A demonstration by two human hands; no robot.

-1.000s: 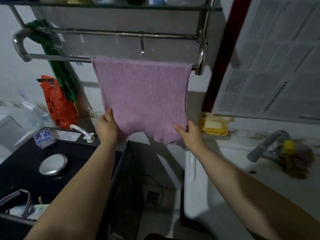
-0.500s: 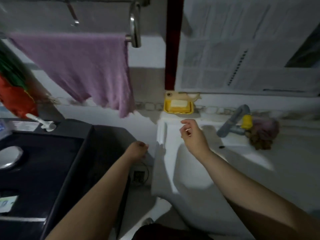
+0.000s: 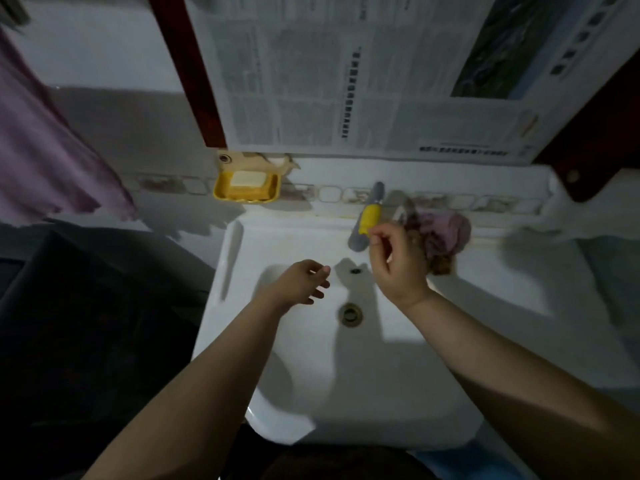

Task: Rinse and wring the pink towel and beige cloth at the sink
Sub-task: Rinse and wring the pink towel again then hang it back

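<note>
Both hands over the white ceramic sink: left hand loose, fingers relaxed, empty grip. Right hand half-curled, holding nothing, just beside the grey tap with yellow band; bunched pink-and-beige cloth on the back rim.

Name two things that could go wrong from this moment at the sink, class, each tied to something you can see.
1. The bundled cloth sits on the sink ledge behind the tap; a hasty grab by the right hand might knock the tap.
2. The soap dish sits at the ledge's edge; splashing rinse water could soak the soap.
</note>
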